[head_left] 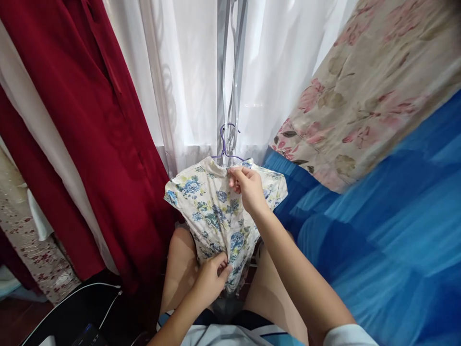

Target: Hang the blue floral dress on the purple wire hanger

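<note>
A white short-sleeved shirt (212, 211) with blue flowers hangs in front of my knees on a purple hanger (224, 144). The hanger's hook is caught on grey-white straps (231, 72) that run down the middle. At the neckline, my right hand (248, 185) pinches the cloth, thumb and fingers pressed together. Lower down, my left hand (214, 276) grips the shirt's front, and the cloth is drawn into a long fold between the two hands.
Dark red curtains (90, 134) hang at the left and white curtains (194, 72) behind the shirt. Floral cloth (363, 101) and a blue patterned cloth (360, 250) fill the right. A white cable (72, 293) lies over a dark surface at lower left.
</note>
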`<state>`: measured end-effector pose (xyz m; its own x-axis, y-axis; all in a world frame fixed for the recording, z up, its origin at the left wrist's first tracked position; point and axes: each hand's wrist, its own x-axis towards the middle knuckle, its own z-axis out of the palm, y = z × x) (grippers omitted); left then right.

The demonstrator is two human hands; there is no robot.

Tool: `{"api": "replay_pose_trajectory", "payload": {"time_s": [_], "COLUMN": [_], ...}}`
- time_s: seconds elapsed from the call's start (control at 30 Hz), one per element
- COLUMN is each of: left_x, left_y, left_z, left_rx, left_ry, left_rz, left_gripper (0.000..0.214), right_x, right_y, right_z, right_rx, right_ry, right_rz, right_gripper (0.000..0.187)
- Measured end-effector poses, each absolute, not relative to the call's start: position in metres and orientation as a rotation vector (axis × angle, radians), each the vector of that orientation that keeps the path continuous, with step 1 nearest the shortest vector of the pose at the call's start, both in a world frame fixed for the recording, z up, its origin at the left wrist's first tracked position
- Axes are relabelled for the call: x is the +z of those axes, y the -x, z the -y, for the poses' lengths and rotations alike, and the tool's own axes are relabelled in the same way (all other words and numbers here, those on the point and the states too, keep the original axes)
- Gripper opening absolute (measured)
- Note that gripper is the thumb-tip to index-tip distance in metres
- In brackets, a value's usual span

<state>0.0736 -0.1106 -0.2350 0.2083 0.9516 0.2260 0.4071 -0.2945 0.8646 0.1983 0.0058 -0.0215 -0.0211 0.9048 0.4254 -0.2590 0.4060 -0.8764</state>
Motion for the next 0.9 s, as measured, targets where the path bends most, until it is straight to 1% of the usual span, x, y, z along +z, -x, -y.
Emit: {"api": "replay_pose_trajectory", "payload": {"time_s": [0.1,0.2,0.27,0.3,0.33,0.4,0.5,0.6,0.67,0.77,0.83,0.9], "left_x": [-0.198,-0.128,-0.079,-0.058,-0.040,-0.018,-0.004,0.007,0.012,0.003,-0.020,-0.052], "left_y": [-0.066,-0.057,-0.054,-0.055,-0.056,-0.061,-0.068,-0.057,-0.034,0.014,0.041,0.055], "left_z": [0.095,0.069,0.051,0.043,0.035,0.023,0.013,0.003,-0.009,-0.031,-0.043,-0.049], "left_rx": [1.148,1.436,1.617,1.630,1.613,1.566,1.669,1.981,2.155,2.287,2.296,2.206], "left_ry": [-1.703,-1.745,-1.848,-1.934,-2.036,-2.242,-2.363,-2.144,-1.931,-1.507,-0.963,-0.558], "left_rz": [-1.153,-1.115,-1.053,-1.040,-1.044,-1.082,-1.144,-1.148,-1.165,-1.138,-1.032,-1.021], "left_gripper": [0.031,0.027,0.031,0.034,0.033,0.026,0.024,0.026,0.026,0.020,0.014,0.012], "right_x": [-0.029,-0.029,-0.026,-0.025,-0.024,-0.026,-0.038,-0.057,-0.068,-0.079,-0.084,-0.091], "right_y": [-0.201,-0.205,-0.207,-0.208,-0.208,-0.207,-0.204,-0.202,-0.205,-0.215,-0.218,-0.217], "right_z": [0.001,0.007,0.010,0.012,0.013,0.013,0.007,-0.001,-0.001,0.006,0.014,0.023], "right_rx": [0.995,0.966,0.954,0.948,0.942,0.921,0.813,0.729,0.773,0.891,0.940,0.965], "right_ry": [0.683,0.669,0.662,0.655,0.648,0.645,0.754,0.893,0.910,0.878,0.872,0.877], "right_rz": [1.314,1.368,1.399,1.414,1.429,1.454,1.483,1.515,1.531,1.523,1.536,1.570], "right_gripper": [0.013,0.017,0.020,0.020,0.021,0.022,0.020,0.021,0.022,0.021,0.022,0.022]}}
